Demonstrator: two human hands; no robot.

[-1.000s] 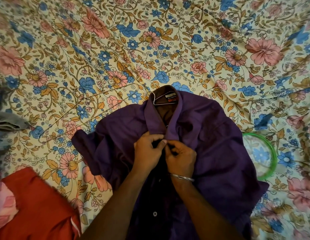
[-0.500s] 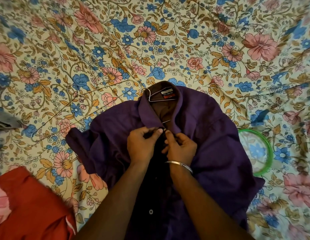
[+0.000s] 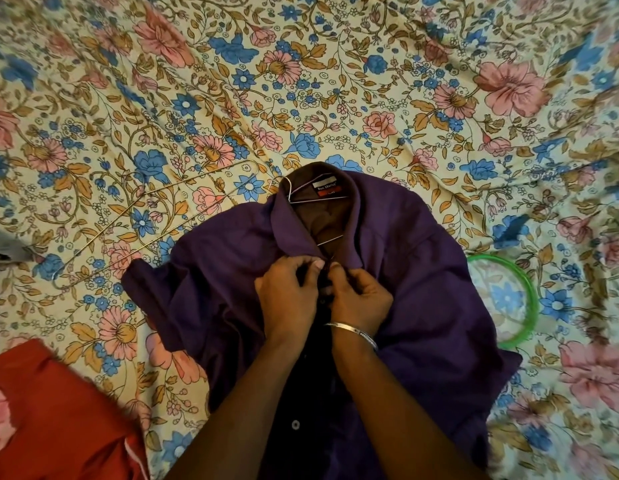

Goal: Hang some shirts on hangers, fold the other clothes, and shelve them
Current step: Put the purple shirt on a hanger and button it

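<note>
On floral cotton (image 3: 335,81), both hands (image 3: 321,292) pinch soft purple shirt (image 3: 422,289).

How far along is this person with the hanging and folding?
Early on. Done: a wire hanger already sits inside the purple shirt. In hand: the left hand and right hand pinch its front below the collar, apparently buttoning it. Left: a red garment lies unfolded, a spare wire hanger and a green hanger lie unused, and no shelf shows.
</note>
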